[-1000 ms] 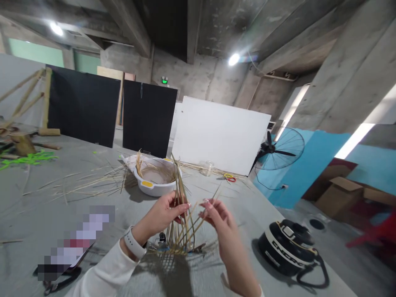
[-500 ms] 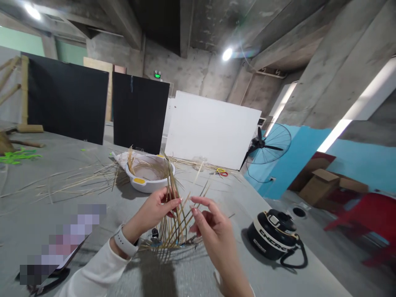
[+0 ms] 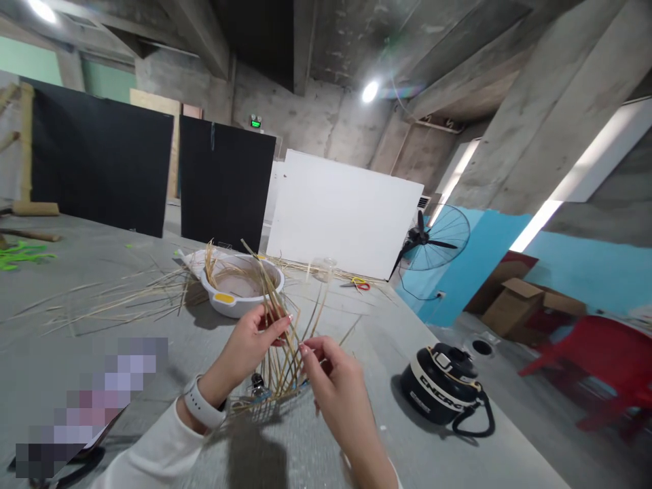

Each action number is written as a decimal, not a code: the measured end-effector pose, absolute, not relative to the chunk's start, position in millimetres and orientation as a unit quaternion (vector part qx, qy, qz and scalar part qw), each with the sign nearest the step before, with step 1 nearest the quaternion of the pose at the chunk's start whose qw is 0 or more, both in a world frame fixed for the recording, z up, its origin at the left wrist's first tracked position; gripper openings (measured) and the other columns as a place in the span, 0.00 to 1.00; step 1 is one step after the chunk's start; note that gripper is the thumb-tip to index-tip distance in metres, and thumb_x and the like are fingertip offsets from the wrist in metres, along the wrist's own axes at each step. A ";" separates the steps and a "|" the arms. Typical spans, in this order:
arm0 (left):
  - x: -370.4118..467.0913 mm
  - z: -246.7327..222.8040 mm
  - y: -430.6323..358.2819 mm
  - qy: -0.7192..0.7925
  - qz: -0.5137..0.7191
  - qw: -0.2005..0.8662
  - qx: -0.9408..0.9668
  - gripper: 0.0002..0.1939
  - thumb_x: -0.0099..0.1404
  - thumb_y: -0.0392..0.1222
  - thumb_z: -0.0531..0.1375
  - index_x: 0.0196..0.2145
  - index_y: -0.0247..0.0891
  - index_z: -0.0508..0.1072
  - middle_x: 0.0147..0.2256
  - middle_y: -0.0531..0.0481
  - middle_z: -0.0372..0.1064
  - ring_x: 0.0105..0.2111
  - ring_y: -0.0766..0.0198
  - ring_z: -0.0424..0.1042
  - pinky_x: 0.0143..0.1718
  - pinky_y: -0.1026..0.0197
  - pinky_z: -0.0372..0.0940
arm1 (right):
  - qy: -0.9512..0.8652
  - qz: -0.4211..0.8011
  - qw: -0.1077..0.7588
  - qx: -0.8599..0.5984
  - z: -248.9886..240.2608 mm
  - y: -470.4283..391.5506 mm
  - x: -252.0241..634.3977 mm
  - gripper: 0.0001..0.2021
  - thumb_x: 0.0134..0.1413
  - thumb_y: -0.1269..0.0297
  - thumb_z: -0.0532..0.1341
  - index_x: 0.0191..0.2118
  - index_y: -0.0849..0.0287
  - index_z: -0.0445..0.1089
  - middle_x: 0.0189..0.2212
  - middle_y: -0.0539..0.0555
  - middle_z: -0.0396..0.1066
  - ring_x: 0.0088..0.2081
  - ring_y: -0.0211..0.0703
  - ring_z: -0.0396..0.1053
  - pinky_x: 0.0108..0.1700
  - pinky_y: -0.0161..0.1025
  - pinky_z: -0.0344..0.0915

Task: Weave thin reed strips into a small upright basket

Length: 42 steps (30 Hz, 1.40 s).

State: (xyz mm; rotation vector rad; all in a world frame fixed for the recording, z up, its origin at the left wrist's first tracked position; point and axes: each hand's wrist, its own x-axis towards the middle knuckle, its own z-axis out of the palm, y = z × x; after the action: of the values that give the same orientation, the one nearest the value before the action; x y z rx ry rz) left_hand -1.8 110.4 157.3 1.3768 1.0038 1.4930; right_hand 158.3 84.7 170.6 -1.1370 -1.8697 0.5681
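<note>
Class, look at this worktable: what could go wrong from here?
The thin strips bunched in the left hand might slip loose if its hold eases. Those crossing near the right hand could tangle or snap if pulled hard. The black bottle, to the right of the hands, might get knocked by an elbow.

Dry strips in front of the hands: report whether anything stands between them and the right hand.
Nothing visible does. The right hand has its fingertips right at the dry strips. The left hand grips them higher up, not in between.
</note>
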 end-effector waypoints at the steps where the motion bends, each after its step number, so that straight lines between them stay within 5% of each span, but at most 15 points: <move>1: -1.3 157.9 110.3 0.401 0.604 0.410 0.554 0.12 0.59 0.48 0.59 0.33 0.36 0.68 0.29 0.53 0.65 0.30 0.66 0.67 0.34 0.63 0.66 | -0.751 0.225 0.419 -0.458 168.6 86.7 155.4 0.12 0.58 0.58 0.53 0.30 0.59 0.68 0.20 0.50 0.66 0.19 0.36 0.60 0.21 0.32 0.54; 14: 9.5 154.4 105.8 0.402 0.597 0.388 0.576 0.10 0.60 0.46 0.58 0.34 0.36 0.69 0.32 0.50 0.69 0.34 0.61 0.68 0.37 0.60 0.65 | -0.710 0.244 0.448 -0.486 152.7 102.3 145.7 0.08 0.55 0.59 0.55 0.32 0.58 0.60 0.17 0.45 0.62 0.18 0.34 0.58 0.20 0.30 0.50; 24: 7.9 150.9 109.3 0.404 0.595 0.356 0.597 0.11 0.61 0.47 0.57 0.34 0.36 0.70 0.32 0.48 0.70 0.35 0.59 0.69 0.38 0.61 0.65 | -0.722 0.240 0.422 -0.492 152.1 102.6 145.2 0.12 0.55 0.58 0.53 0.32 0.61 0.68 0.14 0.47 0.63 0.14 0.34 0.57 0.17 0.30 0.47; 34: 7.8 150.3 110.5 0.407 0.573 0.434 0.564 0.14 0.60 0.51 0.57 0.34 0.37 0.66 0.28 0.54 0.65 0.29 0.64 0.68 0.25 0.66 0.66 | -0.721 0.271 0.402 -0.494 153.8 101.2 144.7 0.15 0.56 0.58 0.52 0.33 0.63 0.70 0.15 0.49 0.66 0.13 0.34 0.58 0.16 0.30 0.50; 42: 8.4 149.4 111.7 0.388 0.589 0.421 0.571 0.12 0.62 0.50 0.56 0.33 0.37 0.64 0.26 0.55 0.61 0.27 0.66 0.64 0.25 0.66 0.64 | -0.711 0.277 0.410 -0.500 154.9 100.2 143.5 0.14 0.55 0.60 0.51 0.33 0.63 0.69 0.16 0.49 0.66 0.13 0.33 0.57 0.16 0.30 0.51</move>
State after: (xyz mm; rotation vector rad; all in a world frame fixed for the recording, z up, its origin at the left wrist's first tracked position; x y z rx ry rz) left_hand 8.4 111.7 149.4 1.4298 0.9734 1.4751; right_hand 143.5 100.2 154.9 -1.2589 -1.7903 0.6963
